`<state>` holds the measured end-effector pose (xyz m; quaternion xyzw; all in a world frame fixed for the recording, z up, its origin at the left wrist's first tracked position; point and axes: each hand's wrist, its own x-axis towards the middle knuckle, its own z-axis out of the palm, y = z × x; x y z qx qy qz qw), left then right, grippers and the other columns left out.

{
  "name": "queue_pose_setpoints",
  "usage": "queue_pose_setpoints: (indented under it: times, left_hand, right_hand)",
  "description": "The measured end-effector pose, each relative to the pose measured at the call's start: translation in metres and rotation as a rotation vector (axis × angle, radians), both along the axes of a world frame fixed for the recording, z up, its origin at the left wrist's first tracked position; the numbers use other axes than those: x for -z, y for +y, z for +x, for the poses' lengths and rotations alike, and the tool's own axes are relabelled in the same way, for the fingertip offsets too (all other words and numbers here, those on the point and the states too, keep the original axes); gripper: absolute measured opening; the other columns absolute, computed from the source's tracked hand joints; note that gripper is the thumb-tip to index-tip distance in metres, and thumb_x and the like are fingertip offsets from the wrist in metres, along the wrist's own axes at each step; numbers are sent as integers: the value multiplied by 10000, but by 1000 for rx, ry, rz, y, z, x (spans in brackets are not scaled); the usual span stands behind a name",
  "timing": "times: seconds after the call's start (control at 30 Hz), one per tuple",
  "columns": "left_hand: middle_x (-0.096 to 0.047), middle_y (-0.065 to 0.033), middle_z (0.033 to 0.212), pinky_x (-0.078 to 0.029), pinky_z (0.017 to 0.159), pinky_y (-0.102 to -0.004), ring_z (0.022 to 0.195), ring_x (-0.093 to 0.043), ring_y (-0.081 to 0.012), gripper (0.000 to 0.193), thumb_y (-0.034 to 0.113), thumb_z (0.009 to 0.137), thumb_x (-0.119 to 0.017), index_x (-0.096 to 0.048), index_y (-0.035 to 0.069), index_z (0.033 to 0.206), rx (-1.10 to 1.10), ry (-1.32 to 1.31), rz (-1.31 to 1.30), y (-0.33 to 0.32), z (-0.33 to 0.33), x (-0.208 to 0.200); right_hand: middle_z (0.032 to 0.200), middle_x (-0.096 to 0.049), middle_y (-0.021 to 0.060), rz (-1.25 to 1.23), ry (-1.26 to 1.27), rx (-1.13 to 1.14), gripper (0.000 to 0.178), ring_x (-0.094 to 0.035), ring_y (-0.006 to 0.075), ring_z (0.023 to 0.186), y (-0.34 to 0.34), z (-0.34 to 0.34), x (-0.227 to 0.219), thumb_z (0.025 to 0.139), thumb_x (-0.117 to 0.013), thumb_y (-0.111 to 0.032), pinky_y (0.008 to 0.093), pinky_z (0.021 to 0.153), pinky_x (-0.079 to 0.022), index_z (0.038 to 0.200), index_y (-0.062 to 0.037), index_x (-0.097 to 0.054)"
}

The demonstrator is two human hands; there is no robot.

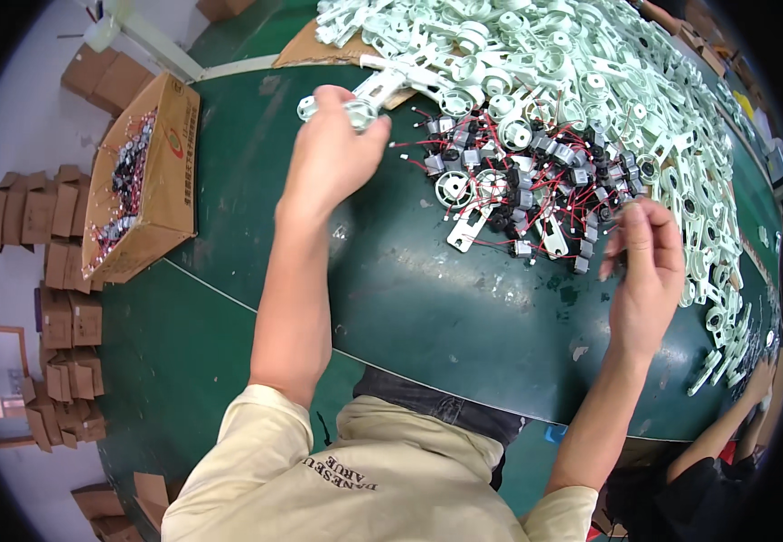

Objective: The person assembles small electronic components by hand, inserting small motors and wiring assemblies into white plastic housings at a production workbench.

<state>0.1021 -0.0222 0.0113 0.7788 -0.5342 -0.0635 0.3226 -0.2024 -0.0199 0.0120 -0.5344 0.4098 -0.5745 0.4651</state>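
Note:
At the upper left, my left hand [326,158] is closed around a pale green plastic housing [361,114] with a round ring at its end. The fingers hide part of it. My right hand [649,257] is at the right edge of a heap of small motors [536,172] with red and black wires. Its fingers are curled together; whatever they may hold is too small to make out. A few pale green housings [469,226] lie at the near side of the motors. Behind spreads a large pile of similar housings [500,63].
A cardboard box [174,167] holding wired motors stands left on the green table [427,307]. Folded and stacked cartons [70,316] line the left wall. At the lower right, another person's hand [758,383] reaches toward the far end of the housing pile.

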Motion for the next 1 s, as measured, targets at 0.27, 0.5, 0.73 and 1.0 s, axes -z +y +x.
queue_pose_setpoints:
  times: [0.27,0.5,0.73,1.0]
  left_hand:
    - [-599,-76,1075,-501,765,-254,934,-588,-107,468,25,881,-612,-433,-26,1310,673,1076,-195,26,-105,-3]
    - [-596,-77,1101,-491,814,-241,957,-596,-123,375,82,930,-558,-460,-28,1274,639,1143,-76,32,-120,6]
    - [-522,-88,1198,-455,912,-259,1095,-517,-111,443,11,906,-561,-435,-3,1330,704,793,-29,32,-114,17]
    - [-589,-68,1096,-473,832,-259,1006,-564,-129,364,62,919,-554,-499,11,1276,706,1360,190,33,-108,6]
  right_hand:
    - [859,-630,21,93,-132,-340,83,-565,46,649,31,41,-8,912,-583,-31,173,536,-428,992,-10,-586]
    - [853,-644,60,87,-70,-176,86,-574,48,651,28,35,-8,923,-569,-44,183,540,-447,988,9,-550]
    - [935,-662,94,39,-159,-156,92,-556,50,598,28,38,-3,934,-553,-70,172,470,-401,982,4,-530]
    - [898,-668,70,216,-47,-188,79,-606,70,649,24,35,-3,953,-523,-94,174,484,-407,966,-16,-524]
